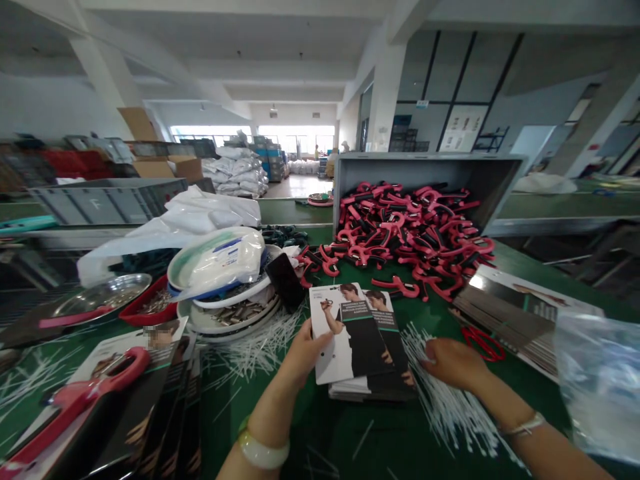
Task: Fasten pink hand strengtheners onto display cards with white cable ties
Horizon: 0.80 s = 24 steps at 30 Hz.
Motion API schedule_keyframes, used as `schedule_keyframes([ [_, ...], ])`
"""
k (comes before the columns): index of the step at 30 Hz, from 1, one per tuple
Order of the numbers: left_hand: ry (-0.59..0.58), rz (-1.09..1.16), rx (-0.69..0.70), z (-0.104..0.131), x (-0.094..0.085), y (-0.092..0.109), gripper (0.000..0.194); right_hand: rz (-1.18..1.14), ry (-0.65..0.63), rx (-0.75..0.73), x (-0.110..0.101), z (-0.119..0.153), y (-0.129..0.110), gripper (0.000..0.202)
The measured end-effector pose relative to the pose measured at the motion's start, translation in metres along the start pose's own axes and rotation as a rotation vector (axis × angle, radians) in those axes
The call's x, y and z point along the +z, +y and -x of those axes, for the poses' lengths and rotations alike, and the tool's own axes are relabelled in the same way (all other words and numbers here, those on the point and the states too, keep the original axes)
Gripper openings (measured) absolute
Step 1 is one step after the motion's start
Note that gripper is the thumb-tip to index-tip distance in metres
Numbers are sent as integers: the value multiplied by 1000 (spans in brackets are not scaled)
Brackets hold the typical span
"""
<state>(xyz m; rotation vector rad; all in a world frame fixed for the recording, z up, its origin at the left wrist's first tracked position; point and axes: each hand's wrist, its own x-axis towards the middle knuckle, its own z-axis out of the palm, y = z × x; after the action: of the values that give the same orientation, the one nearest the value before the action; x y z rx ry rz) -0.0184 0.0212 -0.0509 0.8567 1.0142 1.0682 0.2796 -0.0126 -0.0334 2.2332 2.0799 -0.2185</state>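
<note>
My left hand (306,352) grips a printed packaging card (333,357) by its left edge, thumb on top. This card lies over a stack of similar cards (397,383) on the green table. My right hand (454,363) is right of the stack, its fingers curled together at a bundle of white cable ties (457,417). Its fingertips are partly hidden, so I cannot make out what is between them. At the near left, a pink and black hand grip strengthener (107,383) rests on overlapping printed cards (165,407).
A tipped grey crate (430,160) spills pink hand grips (400,230) onto the table. Red scissors (483,343), banded cards (520,320) and a plastic bag (600,387) are rightward. Leftward stand stacked basins (227,313), a black phone (285,283) and a red tray (133,317).
</note>
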Motion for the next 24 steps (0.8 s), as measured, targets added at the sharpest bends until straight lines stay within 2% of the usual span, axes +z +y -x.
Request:
schedule_keyframes([
  [2,-69,-21,-31,3,-4,1,66,-36,25,24,8,-4,-1,21],
  [5,-182,-28,-66,11,-9,8,74,-127,51,25,7,-10,6,28],
  [10,-261,-57,32,14,-12,18,74,-294,41,-25,-7,-10,32,36],
  [12,-298,-68,47,13,-11,18,74,-419,77,-26,-12,-8,37,35],
  [14,-318,-97,20,13,-8,16,72,-657,121,23,-18,-4,37,34],
  [17,-283,-150,-4,15,-6,14,67,-1095,116,107,-30,2,23,35],
  [19,-278,-182,-4,17,-7,16,73,-1318,87,96,-39,5,7,36],
  [22,-323,-203,-20,21,-9,20,88,-1534,59,39,-51,8,-22,38],
  [24,-337,-198,-44,23,-10,23,91,-1611,39,11,-55,9,-40,40],
])
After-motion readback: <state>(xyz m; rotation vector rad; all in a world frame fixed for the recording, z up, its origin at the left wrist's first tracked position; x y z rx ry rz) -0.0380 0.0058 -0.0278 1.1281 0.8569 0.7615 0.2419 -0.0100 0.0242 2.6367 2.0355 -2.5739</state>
